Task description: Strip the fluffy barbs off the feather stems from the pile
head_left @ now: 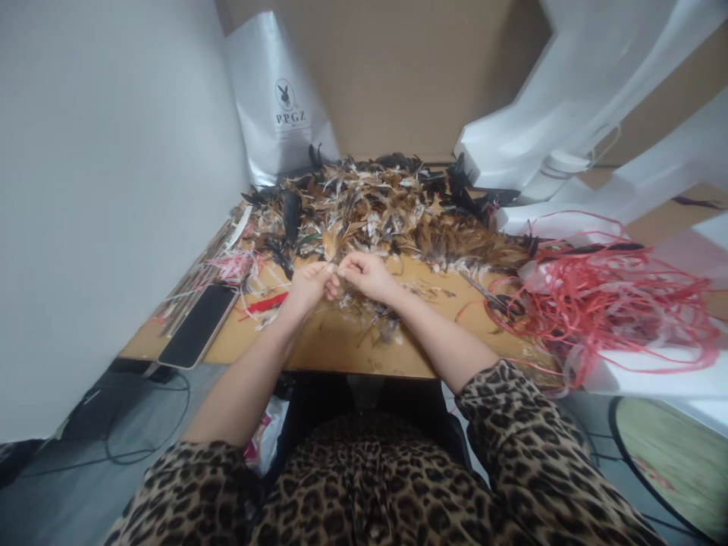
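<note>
Both hands meet over the wooden table [409,356], just in front of a large heap of brown, black and white feathers [387,197]. My left hand [315,285] is closed in a pinch, its fingertips touching those of the other hand. My right hand [367,274] pinches too, thumb against forefinger. A small tan feather [333,241] stands up right above the joined fingertips; the fingers hide its lower end. Whatever else lies between the fingers is too small to make out. Loose feather bits [387,322] lie below the hands.
At the left are a dark phone [199,324], a red strip [267,302] and thin sticks. Scissors [503,302] lie beside a tangle of red and pink ribbon [619,303] at the right. Behind stand a silver bag [284,144] and a white lidded container [554,174].
</note>
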The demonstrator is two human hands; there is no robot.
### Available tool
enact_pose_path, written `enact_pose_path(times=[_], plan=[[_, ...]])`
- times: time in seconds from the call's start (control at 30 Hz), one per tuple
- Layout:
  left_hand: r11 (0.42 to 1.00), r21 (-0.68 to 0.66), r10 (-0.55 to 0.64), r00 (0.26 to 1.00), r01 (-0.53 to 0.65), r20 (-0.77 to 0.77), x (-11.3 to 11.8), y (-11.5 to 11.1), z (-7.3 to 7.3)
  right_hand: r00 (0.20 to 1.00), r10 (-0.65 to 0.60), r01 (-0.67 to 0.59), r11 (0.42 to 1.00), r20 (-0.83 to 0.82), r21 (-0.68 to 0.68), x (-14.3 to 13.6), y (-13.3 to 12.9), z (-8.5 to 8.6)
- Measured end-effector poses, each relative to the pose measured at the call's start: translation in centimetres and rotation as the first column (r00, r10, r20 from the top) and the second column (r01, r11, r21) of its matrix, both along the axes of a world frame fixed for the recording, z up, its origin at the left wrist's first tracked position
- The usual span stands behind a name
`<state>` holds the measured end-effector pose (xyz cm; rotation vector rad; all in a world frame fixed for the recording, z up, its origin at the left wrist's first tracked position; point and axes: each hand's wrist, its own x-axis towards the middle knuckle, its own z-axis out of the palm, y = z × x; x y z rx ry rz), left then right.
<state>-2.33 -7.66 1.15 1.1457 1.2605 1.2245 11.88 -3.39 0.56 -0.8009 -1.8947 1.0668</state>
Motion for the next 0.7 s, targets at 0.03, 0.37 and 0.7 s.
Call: enact_pose_path(times=[0.03,0.37,0.7], plan=[[1.0,-0.005,0.006,1.0,-0.006,0.001,0.1,0.1,-0.1,1.0,-0.004,0.004,1.0,0.012,0.01,0.0,0.0,-0.1],[0.994,-0.088,-0.073,0.982,0.059,-0.173,-0.7,1.1,-2.1,0.991,-0.117,0.095,0.949,0.057,0.3,0.2,0.2,-0.5],[0.742,-0.312,-0.664,0.716,0.593,-0.217,-2.3,-1.1,0.3,0.916,0.377,-0.372,0.926,0.138,-0.061,1.8,1.4,-0.2]])
